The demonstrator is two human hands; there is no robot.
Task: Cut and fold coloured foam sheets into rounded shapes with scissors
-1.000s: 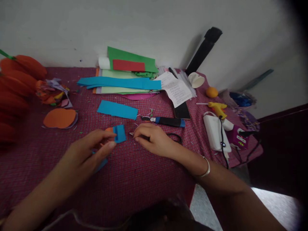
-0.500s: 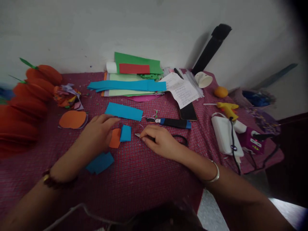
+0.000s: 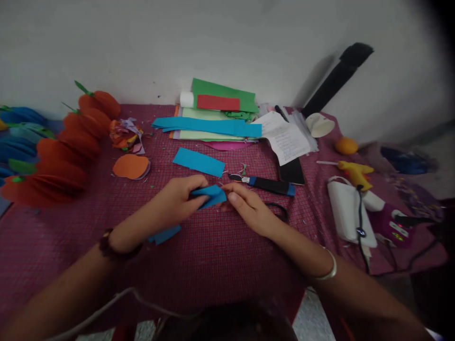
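Note:
A folded piece of blue paper (image 3: 214, 194) is raised just above the cloth-covered table. My left hand (image 3: 179, 196) pinches its left end between thumb and fingers. At its right end, the bent fingers of my right hand (image 3: 249, 208) close on the edge; the exact fingertip contact is partly hidden. A black loop, like a scissor handle (image 3: 279, 210), shows beside my right hand, the rest covered. Behind the hands lies a flat blue paper strip (image 3: 199, 162). Another blue paper piece (image 3: 166, 234) rests below my left wrist.
Orange paper pumpkins (image 3: 67, 151) stand at left, near paper scraps (image 3: 126, 135) and orange cutouts (image 3: 131, 166). Long blue strips (image 3: 206, 127) top a paper stack. A black-handled tool (image 3: 270, 185), phone (image 3: 293, 171), yellow glue gun (image 3: 355, 173) and white power bank (image 3: 350, 213) lie rightward.
My left hand has moved right and lifted the folded blue paper off the table. My right hand has come to its edge. The view has swung left; the small orange piece is now hidden.

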